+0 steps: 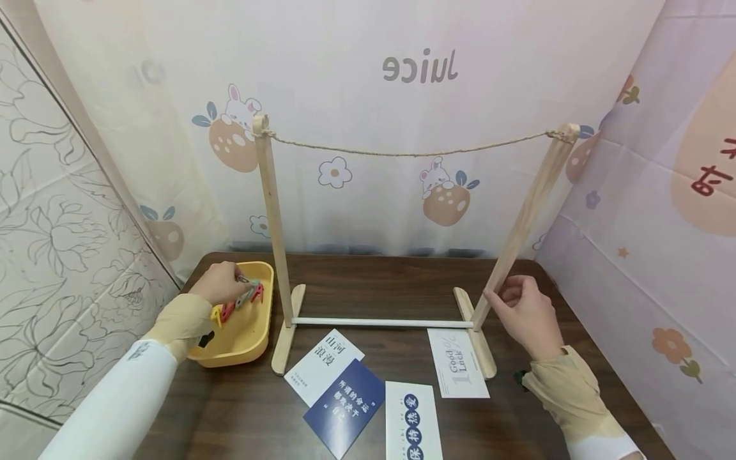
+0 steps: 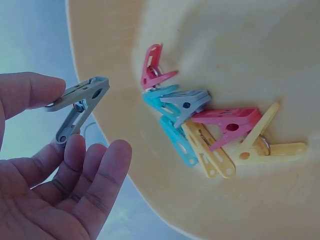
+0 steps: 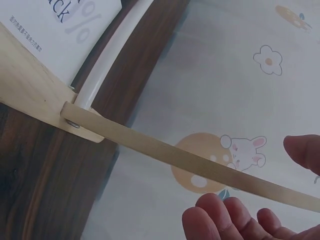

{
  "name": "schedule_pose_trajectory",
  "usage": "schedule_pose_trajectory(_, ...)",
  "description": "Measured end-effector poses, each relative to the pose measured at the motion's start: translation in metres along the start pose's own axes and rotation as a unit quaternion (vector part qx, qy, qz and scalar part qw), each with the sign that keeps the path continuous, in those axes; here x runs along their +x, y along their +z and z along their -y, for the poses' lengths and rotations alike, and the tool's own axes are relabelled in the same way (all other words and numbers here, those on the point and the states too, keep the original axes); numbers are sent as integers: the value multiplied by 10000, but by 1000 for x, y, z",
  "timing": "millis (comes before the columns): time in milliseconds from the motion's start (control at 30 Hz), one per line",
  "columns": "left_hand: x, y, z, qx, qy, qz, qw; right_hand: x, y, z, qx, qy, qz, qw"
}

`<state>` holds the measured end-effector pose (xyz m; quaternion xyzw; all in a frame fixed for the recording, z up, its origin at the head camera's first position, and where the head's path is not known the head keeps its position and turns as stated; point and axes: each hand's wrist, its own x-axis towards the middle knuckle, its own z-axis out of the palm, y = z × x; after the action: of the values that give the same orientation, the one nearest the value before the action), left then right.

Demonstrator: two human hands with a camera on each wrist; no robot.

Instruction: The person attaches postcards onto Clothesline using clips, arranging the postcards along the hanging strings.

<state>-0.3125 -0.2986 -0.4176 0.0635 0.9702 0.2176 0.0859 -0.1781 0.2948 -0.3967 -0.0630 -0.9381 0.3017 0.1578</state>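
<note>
Pale curtains printed with fruit and rabbits are hanging behind a dark wooden desk. At its back left corner, a grey clip is being pinched between the thumb and fingers of the left hand, above a yellow basin. Inside the basin, other clips, coloured pink, blue, grey and yellow, are being held in a loose heap. Just right of the basin, a wooden left post is being joined to a right post by a sagging rope at the top and a white rod low down. Toward the desk's right edge, the right post is being flanked by the parted thumb and fingers of the right hand; whether it is being touched cannot be told. Toward the front edge, a white script card is being partly covered by a blue card. Just beside it, a disc-printed card is lying, and a "Good Luck" card is resting near the right post.
</note>
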Motion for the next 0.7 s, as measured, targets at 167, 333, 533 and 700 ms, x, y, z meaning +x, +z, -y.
schedule_pose_trajectory(167, -3, -3, 1, -72, 255, -135, 9996, -8, -3, 3, -273, 78, 353, 9990)
schedule_pose_trajectory(333, -7, -3, -5, -12, 431, -251, 9988, -18, 0, 10, -552, -247, 977, 9934)
schedule_pose_trajectory(533, -9, -5, -6, 69, 623, -408, 9972, -31, 9, 22, -687, -698, 1509, 9837)
schedule_pose_trajectory(700, -11, -8, -7, 55, 790, -550, 9953, -39, 16, 26, -764, -775, 1751, 9785)
